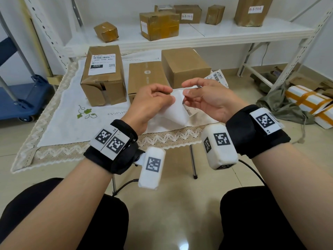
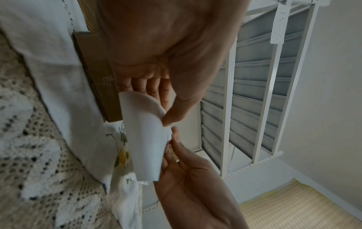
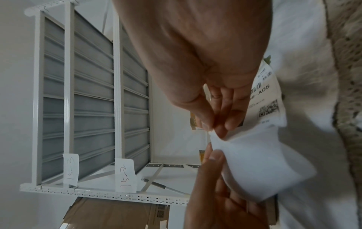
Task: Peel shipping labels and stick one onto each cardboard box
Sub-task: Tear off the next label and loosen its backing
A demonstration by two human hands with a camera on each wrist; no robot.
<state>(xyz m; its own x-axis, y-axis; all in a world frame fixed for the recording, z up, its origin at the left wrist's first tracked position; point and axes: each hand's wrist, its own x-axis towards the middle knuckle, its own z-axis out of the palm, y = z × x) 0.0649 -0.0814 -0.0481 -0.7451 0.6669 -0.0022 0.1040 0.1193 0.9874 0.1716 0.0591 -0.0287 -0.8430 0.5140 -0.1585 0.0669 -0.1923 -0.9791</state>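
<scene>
A white shipping label sheet [image 1: 177, 105] hangs curled between both hands above the table's front edge, its blank side toward me. My left hand [image 1: 171, 96] pinches its upper left edge with thumb and fingers. My right hand [image 1: 185, 90] pinches the upper corner right beside it. The right wrist view shows the sheet [image 3: 254, 162] bent, with printed barcode and QR code [image 3: 267, 106] on the far side. Three cardboard boxes stand behind: a left box [image 1: 102, 87] bearing a label [image 1: 102, 64], a plain middle box [image 1: 144, 74] and a plain right box [image 1: 185, 65].
The boxes stand on a white lace-edged cloth [image 1: 72, 114] over a small table. Loose printed labels [image 1: 219, 76] lie at the right. A white shelf [image 1: 198, 31] behind holds several taped boxes. A blue cart [image 1: 19, 100] stands left; bundles and cloth [image 1: 297, 101] lie on the floor right.
</scene>
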